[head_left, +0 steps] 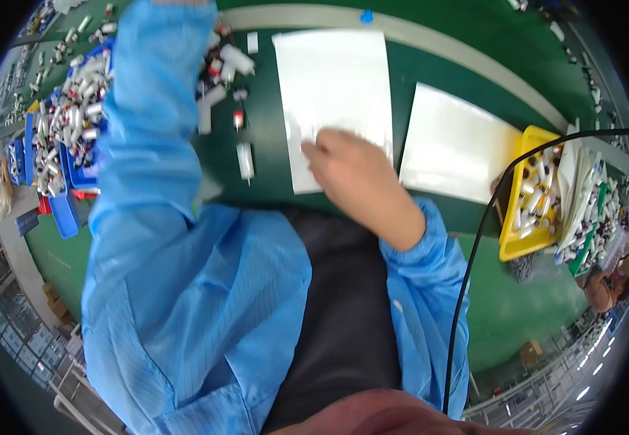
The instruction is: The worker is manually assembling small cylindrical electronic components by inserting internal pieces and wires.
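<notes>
My right hand [351, 177] is closed over the lower part of a white sheet [336, 80] on the green table. Its fingers curl in a pinch; anything between them is too small or hidden to make out. At the top edge only a sliver of my left hand [180, 2] shows beyond the blue sleeve, its fingers cut off. Left of the sheet lie a white cylinder with a thin tip [246, 161] and a small red and black piece [238, 120]. Beside my left sleeve, a loose heap of white cylindrical parts [235, 61] lies partly hidden.
A second white sheet [453, 145] lies to the right, next to a yellow bin [508, 239] of white and dark parts. A black cable [474, 268] runs across the right side. Blue bins [66, 217] heaped with similar parts stand at the left. Other people sit at both sides.
</notes>
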`<state>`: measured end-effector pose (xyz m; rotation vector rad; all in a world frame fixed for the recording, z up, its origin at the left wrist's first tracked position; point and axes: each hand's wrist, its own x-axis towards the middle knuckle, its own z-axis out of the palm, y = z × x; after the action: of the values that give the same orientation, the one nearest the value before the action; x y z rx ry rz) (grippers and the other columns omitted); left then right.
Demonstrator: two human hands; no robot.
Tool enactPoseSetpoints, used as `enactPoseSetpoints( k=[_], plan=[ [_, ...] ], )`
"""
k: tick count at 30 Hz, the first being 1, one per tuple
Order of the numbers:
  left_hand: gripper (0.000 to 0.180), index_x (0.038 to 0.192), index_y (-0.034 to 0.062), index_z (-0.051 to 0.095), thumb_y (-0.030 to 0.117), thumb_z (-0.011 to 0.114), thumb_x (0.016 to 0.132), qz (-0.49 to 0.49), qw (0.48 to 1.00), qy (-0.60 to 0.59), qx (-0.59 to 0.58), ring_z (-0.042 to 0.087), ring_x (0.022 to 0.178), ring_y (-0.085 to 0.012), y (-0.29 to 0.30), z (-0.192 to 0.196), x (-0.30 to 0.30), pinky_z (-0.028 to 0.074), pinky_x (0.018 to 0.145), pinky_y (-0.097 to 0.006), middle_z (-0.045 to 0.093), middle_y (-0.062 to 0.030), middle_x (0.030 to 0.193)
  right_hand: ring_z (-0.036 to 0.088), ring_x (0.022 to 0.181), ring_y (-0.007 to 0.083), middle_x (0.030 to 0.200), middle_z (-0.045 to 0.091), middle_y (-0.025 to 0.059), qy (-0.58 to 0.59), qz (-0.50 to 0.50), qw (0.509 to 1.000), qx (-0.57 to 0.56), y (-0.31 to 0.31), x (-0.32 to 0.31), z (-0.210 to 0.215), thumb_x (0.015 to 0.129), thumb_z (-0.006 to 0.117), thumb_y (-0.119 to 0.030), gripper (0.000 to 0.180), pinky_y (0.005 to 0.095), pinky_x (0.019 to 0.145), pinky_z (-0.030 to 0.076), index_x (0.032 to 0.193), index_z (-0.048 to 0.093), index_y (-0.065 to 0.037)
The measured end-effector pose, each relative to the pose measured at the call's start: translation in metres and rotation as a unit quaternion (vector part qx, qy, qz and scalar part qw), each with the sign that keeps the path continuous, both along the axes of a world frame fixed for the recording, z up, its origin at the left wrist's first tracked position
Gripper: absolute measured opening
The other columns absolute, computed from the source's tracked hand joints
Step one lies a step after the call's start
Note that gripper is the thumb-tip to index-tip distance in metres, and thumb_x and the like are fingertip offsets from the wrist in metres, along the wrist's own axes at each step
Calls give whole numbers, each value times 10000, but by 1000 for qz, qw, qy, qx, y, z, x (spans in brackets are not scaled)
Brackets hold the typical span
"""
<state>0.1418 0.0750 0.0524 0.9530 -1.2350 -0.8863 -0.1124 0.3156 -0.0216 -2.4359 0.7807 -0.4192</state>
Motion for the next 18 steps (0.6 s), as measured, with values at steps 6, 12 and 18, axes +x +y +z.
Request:
enactPoseSetpoints(
  k=[6,12,18],
  plan=[
    [401,1000,87,603,482,537,1009,-149,914,332,177,642,1107,-336,81,-16,-72,537,972,-497,658,-117,1102,603,811,252,864,569,96,1,-16,999,-35,0,3,-2,729,612,-58,144,370,717,523,861,637,-7],
    [391,950,133,525,511,467,1034,-165,804,438,367,640,1066,-318,95,-48,-99,542,951,-551,634,-98,1034,578,781,237,891,543,93,31,-50,993,-101,16,8,2,733,634,-72,139,352,681,506,857,594,-20],
    [384,911,121,561,452,437,1059,-193,803,453,336,648,1061,-281,95,-54,-98,501,1031,-556,636,-77,1013,576,769,259,894,530,119,29,-53,997,-46,16,4,-2,715,662,-56,185,369,659,509,868,561,-33]
  ],
)
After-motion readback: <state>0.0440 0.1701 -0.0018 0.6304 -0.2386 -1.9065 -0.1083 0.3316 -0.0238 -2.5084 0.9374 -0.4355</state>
